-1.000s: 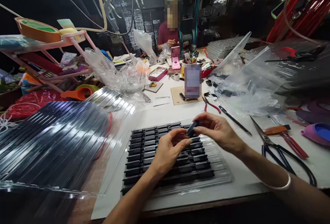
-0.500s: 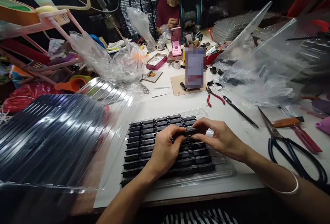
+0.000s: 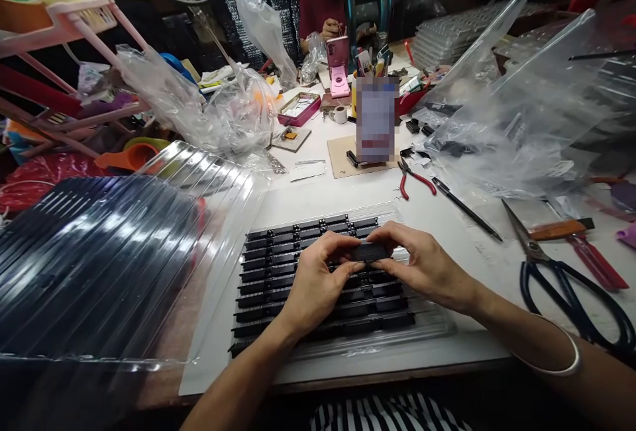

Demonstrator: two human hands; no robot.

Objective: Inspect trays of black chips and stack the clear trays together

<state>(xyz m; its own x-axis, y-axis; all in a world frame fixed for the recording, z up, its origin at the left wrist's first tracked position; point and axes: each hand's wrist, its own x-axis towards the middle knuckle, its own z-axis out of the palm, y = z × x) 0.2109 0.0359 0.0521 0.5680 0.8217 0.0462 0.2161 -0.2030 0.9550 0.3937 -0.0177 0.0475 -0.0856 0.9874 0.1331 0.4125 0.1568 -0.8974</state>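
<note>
A small black connector point(image 3: 371, 252) is pinched between my two hands, above the middle of a clear plastic tray point(image 3: 430, 333). My left hand point(image 3: 315, 282) grips its left end between thumb and fingers. Thumb and fingertips of my right hand point(image 3: 430, 267) close on the other end. Beneath them the tray carries rows of similar black connectors point(image 3: 271, 264) with fine metal pins. My hands and forearms hide part of these rows.
A stack of long dark strips in clear trays point(image 3: 99, 265) lies at the left. To the right are red-handled pliers point(image 3: 415, 179), a black pen point(image 3: 467, 208) and large scissors point(image 3: 551, 272). Plastic bags point(image 3: 527, 133) sit behind. A person point(image 3: 322, 17) is across the table.
The connector has tipped between my fingers, so more of its broad face shows. Both hands keep their hold at nearly the same spot. The camera view has shifted slightly.
</note>
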